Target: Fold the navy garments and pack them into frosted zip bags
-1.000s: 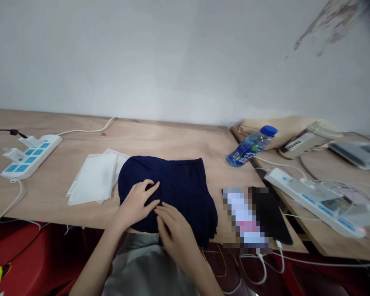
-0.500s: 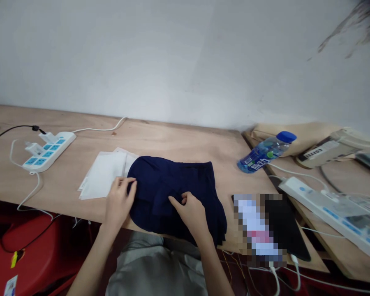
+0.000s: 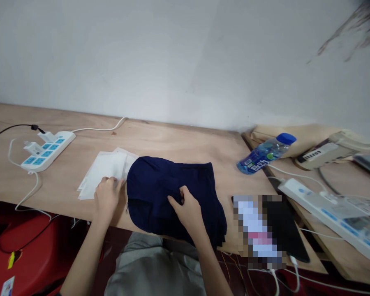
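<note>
The left hand (image 3: 107, 195) curls narrowly; the right hand (image 3: 188, 208) bends over layered navy-blue fabric (image 3: 158, 196), round-ended, lightly creased beneath it; whether either grips anything is unclear.

Right hand (image 3: 188, 209) on navy cloth (image 3: 160, 185); left hand (image 3: 107, 198) by white sheets (image 3: 106, 166).

Own hands: 2, the left hand (image 3: 107, 198) and the right hand (image 3: 188, 209). Under the right fingers: 1 pile of navy fabric pieces (image 3: 156, 176), its layers too dark to count. By the left fingers: 1 stack of white sheets (image 3: 106, 164), at least 3. Left of those fingers: 1 white power strip (image 3: 49, 156) bearing 2 charger plugs (image 3: 33, 148), plus 1 red seat (image 3: 27, 250). Right of the right fingers: 1 more power strip (image 3: 320, 211), 1 blue-capped plastic bottle (image 3: 260, 157), 1 COFFEE-labelled tumbler (image 3: 323, 154), 1 lit phone (image 3: 255, 226), 1 black flat device (image 3: 283, 232).
</note>
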The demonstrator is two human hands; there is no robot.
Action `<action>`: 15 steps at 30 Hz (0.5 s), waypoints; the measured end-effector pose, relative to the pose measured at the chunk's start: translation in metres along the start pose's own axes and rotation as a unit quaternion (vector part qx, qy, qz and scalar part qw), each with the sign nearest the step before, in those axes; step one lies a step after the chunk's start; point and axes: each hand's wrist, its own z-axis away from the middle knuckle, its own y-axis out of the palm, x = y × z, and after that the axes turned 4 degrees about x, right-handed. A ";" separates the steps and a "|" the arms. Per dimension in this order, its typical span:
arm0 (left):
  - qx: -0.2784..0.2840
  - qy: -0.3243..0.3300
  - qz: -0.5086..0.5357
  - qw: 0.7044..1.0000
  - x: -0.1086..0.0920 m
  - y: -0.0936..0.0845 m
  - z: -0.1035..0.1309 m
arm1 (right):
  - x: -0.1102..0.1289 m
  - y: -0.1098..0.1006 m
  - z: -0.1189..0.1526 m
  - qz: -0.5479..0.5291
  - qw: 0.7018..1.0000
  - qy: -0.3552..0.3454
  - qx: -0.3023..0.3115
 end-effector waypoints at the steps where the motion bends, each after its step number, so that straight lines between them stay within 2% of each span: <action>1: 0.003 0.000 -0.001 1.000 0.000 0.000 0.000 | 0.001 -0.001 0.000 -0.013 1.000 -0.002 0.005; 6: 0.015 -0.005 -0.019 1.000 -0.003 -0.003 -0.005 | 0.004 -0.013 -0.003 -0.099 0.995 -0.017 0.023; 8: 0.007 -0.014 -0.022 1.000 -0.001 -0.008 -0.007 | 0.002 -0.025 -0.006 -0.182 0.980 -0.036 0.070; 11: -0.030 -0.032 -0.013 0.999 0.005 -0.022 -0.009 | -0.006 -0.047 -0.010 -0.289 0.942 -0.053 0.166; 13: -0.066 -0.039 -0.003 0.997 0.010 -0.035 -0.010 | -0.018 -0.057 -0.013 -0.289 0.937 -0.046 0.189; 15: -0.106 -0.038 0.006 0.994 0.010 -0.050 -0.010 | -0.033 -0.060 -0.017 -0.232 0.958 -0.030 0.169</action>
